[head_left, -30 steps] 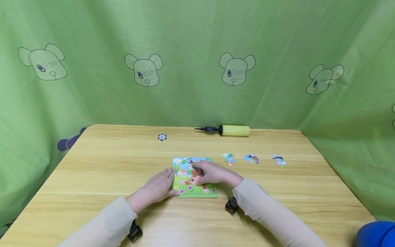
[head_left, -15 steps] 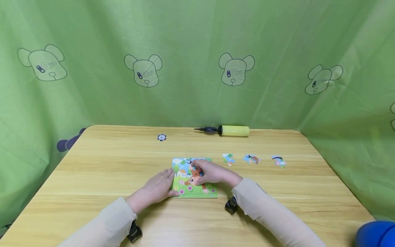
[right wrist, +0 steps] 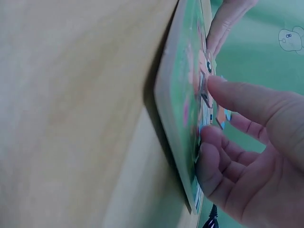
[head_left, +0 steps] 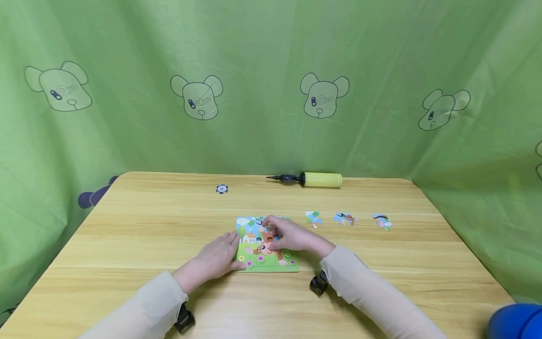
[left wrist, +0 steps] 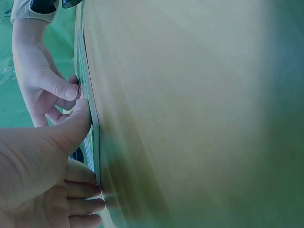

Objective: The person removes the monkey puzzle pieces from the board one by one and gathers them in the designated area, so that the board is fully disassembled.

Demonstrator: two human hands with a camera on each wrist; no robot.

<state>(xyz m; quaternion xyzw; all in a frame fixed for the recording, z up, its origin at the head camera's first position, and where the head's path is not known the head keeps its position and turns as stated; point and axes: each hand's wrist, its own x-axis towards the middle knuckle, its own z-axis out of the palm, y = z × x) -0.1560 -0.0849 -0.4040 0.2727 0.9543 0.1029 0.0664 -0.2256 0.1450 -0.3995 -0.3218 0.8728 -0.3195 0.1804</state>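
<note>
A jigsaw puzzle board [head_left: 266, 266] with a monkey, a small house and flowers lies flat on the table. My left hand [head_left: 217, 256] rests at its left near corner, fingers straight along the left edge and thumb at the near edge. Over the upper right of the board, my right hand [head_left: 292, 235] has thumb and fingers bent. In the right wrist view it pinches a puzzle piece [right wrist: 221, 117], orange and blue, raised on edge above the board. Another puzzle piece [right wrist: 205, 90] stands tilted under the thumb tip. The palm hides part of the picture in the head view.
Three loose puzzle pieces lie right of the board: a leafy one [head_left: 314, 218], a middle one [head_left: 345, 218] and a far one [head_left: 382, 221]. Behind are a poker chip [head_left: 222, 189] and a yellow hand pump [head_left: 322, 179]. A blue object [head_left: 514, 322] stands at the lower right.
My right hand has shifted slightly away from me and lifted a little, uncovering more of the monkey's face and dark gaps beside it. The left hand has stayed at the corner.
</note>
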